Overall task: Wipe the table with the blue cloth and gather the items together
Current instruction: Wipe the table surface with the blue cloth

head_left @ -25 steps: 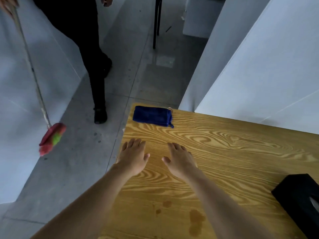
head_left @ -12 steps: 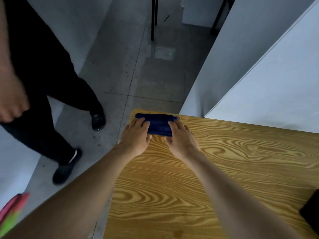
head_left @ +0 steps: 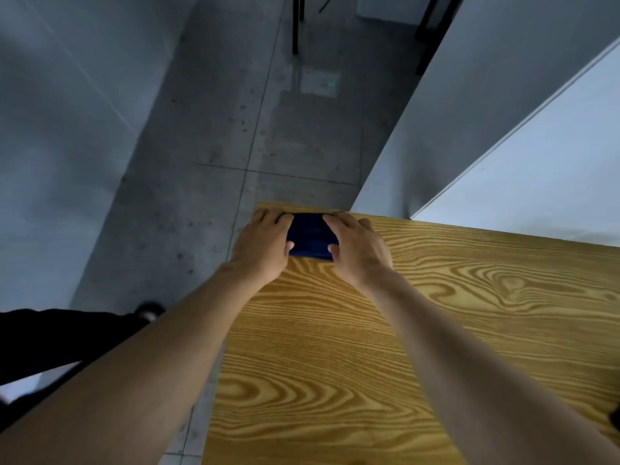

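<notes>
Left grip: your left hand (head_left: pixel 265 243) lies on the left end of the folded dark blue cloth (head_left: pixel 310 235), fingers curled over its far edge, thumb on its near side, gripping it.
Right grip: your right hand (head_left: pixel 357 245) grips the right end of the blue cloth the same way, fingers bent over the far edge, thumb tucked at the near edge.
Cloth: it sits at the far left corner of the yellow wood-grain tabletop (head_left: pixel 352 364), only its middle strip showing between your hands.
Surface: the tabletop has bold dark grain loops.
Room: grey concrete floor (head_left: pixel 208 162) with tile seams to your left; white panel wall (head_left: pixel 523 156) behind the tabletop; a thin black leg of furniture (head_left: pixel 295 25) stands at the far end of the floor.
Count: one cloth, two hands, one tabletop.
Bystander: a dark trouser leg and shoe (head_left: pixel 67 333) at the lower left.
Change: half a second ago your fingertips only touched the cloth's near edge; they now reach over it, and the bystander has moved lower in view.
</notes>
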